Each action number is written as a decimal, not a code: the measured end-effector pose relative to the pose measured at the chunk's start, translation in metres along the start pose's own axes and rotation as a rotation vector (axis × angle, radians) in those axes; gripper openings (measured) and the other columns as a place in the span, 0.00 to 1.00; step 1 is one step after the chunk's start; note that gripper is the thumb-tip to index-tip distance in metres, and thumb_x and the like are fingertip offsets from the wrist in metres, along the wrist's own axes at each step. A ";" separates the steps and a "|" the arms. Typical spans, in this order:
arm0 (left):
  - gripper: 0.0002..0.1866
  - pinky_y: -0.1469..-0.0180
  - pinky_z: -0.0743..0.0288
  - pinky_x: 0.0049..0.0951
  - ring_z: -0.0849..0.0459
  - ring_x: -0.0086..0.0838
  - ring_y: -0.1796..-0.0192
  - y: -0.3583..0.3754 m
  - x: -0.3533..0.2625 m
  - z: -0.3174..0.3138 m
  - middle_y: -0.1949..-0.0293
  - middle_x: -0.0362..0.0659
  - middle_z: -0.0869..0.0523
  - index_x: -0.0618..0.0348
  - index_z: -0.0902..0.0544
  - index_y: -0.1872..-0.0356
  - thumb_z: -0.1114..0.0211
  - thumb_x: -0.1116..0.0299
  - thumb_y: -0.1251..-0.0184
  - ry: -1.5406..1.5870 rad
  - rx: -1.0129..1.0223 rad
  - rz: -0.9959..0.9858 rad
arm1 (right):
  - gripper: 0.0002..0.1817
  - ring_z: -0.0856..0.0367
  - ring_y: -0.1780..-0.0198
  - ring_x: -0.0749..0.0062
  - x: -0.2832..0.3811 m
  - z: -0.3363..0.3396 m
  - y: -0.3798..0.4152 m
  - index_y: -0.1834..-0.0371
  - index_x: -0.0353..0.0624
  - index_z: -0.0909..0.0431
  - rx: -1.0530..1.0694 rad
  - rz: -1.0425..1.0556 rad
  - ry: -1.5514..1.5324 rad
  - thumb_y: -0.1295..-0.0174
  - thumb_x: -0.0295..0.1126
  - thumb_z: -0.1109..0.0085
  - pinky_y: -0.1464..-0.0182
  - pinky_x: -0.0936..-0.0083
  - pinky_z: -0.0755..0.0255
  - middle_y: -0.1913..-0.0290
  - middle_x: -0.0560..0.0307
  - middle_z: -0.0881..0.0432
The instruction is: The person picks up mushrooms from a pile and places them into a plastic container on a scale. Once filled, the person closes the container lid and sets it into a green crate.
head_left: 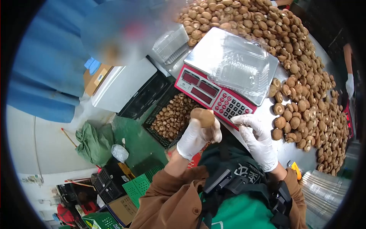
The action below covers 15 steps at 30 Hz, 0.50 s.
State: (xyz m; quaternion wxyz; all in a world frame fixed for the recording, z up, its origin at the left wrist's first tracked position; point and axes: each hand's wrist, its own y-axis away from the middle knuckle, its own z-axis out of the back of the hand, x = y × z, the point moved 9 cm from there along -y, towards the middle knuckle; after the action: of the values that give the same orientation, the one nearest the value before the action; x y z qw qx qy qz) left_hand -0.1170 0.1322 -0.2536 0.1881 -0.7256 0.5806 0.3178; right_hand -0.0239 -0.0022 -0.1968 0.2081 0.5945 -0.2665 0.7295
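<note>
My left hand (pixel 198 137), in a white glove, is closed around a brown mushroom (pixel 203 117), whose cap shows above the fingers. My right hand (pixel 257 139), also gloved, is just below the keypad of a red and silver scale (pixel 198 89); its thumb and fingers are curved and apart, with nothing visible between them. A clear plastic tray (pixel 244 68) lies on the scale's metal plate. Right of the scale, a large heap of mushrooms (pixel 301 91) spreads over the metal table (pixel 286 152).
A black crate (pixel 146 124) with small mushrooms stands below the table's left side. Clear containers (pixel 169 44) sit beyond the scale, and stacked trays (pixel 324 191) at lower right. Another person's gloved hand (pixel 349 86) is at far right. A green bag (pixel 95 143) lies left.
</note>
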 end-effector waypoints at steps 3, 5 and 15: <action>0.27 0.62 0.22 0.38 0.15 0.38 0.65 -0.009 -0.015 -0.016 0.63 0.43 0.15 0.55 0.21 0.46 0.24 0.48 0.35 -0.753 -0.045 -0.169 | 0.21 0.17 0.47 0.72 0.010 0.006 0.003 0.35 0.39 0.21 -0.119 -0.090 -0.090 0.31 0.25 0.33 0.41 0.75 0.23 0.45 0.54 0.16; 0.26 0.59 0.20 0.41 0.13 0.44 0.60 -0.008 -0.030 -0.045 0.61 0.46 0.15 0.57 0.22 0.50 0.18 0.60 0.44 -1.377 -0.068 -0.342 | 0.29 0.17 0.45 0.75 0.013 0.008 0.002 0.29 0.42 0.25 -0.086 -0.120 -0.011 0.33 0.31 0.28 0.41 0.73 0.22 0.44 0.55 0.16; 0.34 0.47 0.19 0.31 0.13 0.32 0.48 -0.021 -0.003 -0.080 0.48 0.46 0.15 0.62 0.26 0.37 0.17 0.67 0.42 -1.173 0.116 -0.317 | 0.29 0.23 0.32 0.69 -0.024 0.031 0.028 0.26 0.36 0.32 -0.103 -0.241 -0.631 0.27 0.27 0.35 0.27 0.68 0.30 0.34 0.52 0.21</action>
State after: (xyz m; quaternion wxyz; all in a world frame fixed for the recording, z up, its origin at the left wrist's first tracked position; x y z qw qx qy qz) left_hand -0.0775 0.0885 -0.1958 0.5607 -0.4959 0.2813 0.6005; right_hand -0.0135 -0.0431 -0.2196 0.2299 0.8068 -0.2823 0.4653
